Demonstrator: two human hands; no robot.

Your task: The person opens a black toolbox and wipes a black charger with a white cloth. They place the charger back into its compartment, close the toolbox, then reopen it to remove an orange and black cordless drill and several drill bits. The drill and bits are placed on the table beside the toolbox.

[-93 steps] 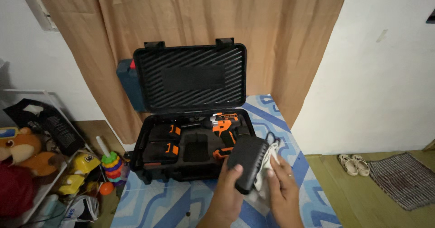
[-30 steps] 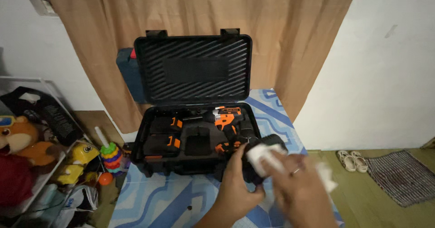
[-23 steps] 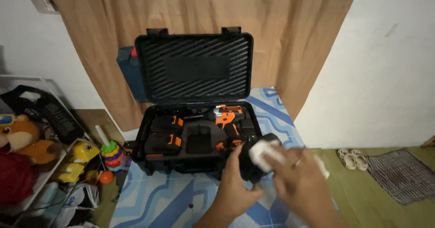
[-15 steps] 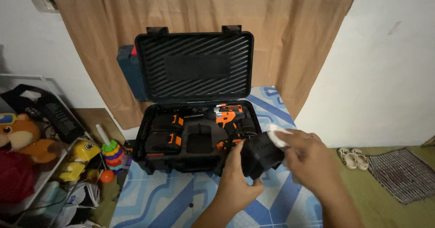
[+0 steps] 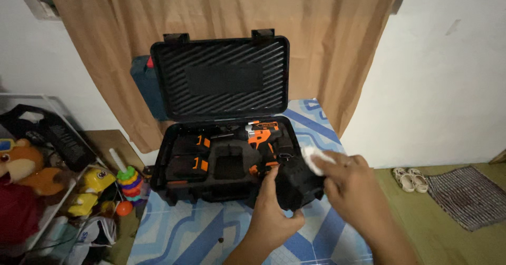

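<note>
Right hand (image 5: 352, 183) slid its white cloth (image 5: 315, 160) upward; left hand (image 5: 274, 212) grips, probably, a black charger (image 5: 298, 183) above blue-patterned table (image 5: 190, 233)

I hold a black blocky part (image 5: 298, 183) tilted just before the open case, a white cloth (image 5: 314, 161) pressed on its top.

A table (image 5: 211, 238) covered in a blue and white patterned cloth carries an open black tool case (image 5: 174, 183), which sits at the far edge and fills most of the width. The near part of the cloth lies bare toward the left corner.
</note>
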